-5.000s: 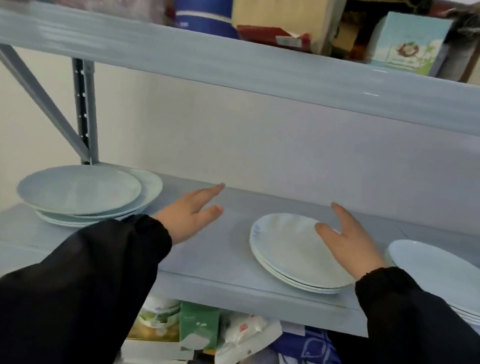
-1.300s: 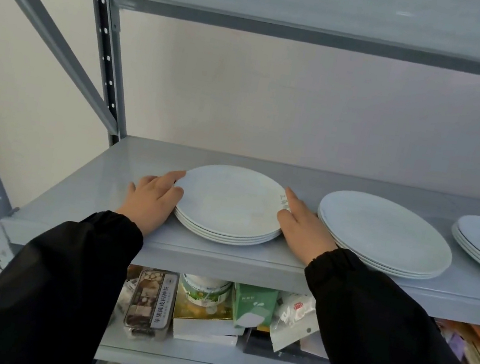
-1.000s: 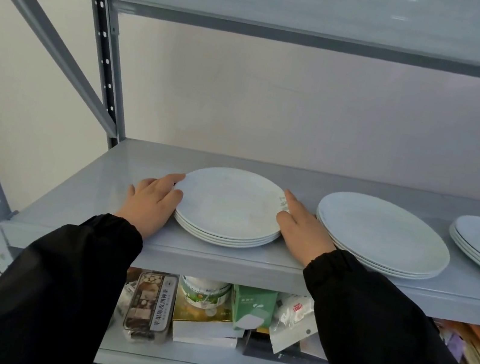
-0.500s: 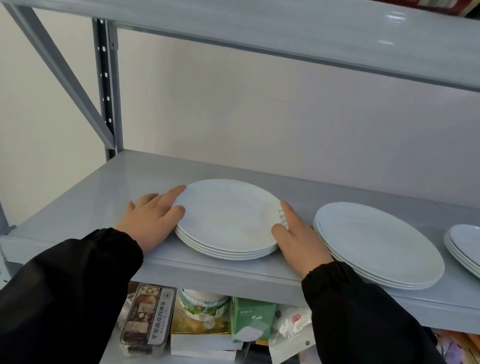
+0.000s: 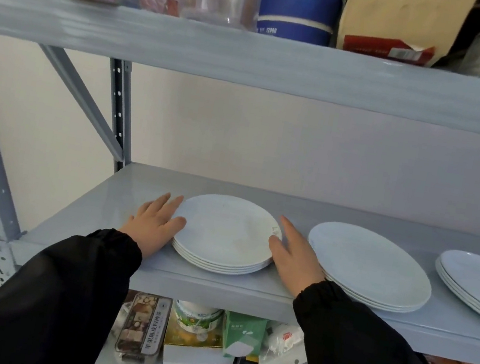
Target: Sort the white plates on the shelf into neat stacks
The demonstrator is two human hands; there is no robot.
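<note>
The plate stack (image 5: 225, 233) sits between the left hand (image 5: 155, 225) and the right hand (image 5: 296, 255), both laid flat against its opposite rims

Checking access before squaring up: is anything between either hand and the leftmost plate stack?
Nothing visible. The left hand and right hand flank the plate stack, fingers straight at its rim; the neighbouring stack lies outside the right hand.

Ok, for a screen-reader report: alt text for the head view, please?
A person's left hand and right hand, fingers straight, rest against either side of a stack of white plates on a grey metal shelf. A wider stack sits to its right, a third stack at the right edge; packaged goods crowd the levels above and below.
</note>
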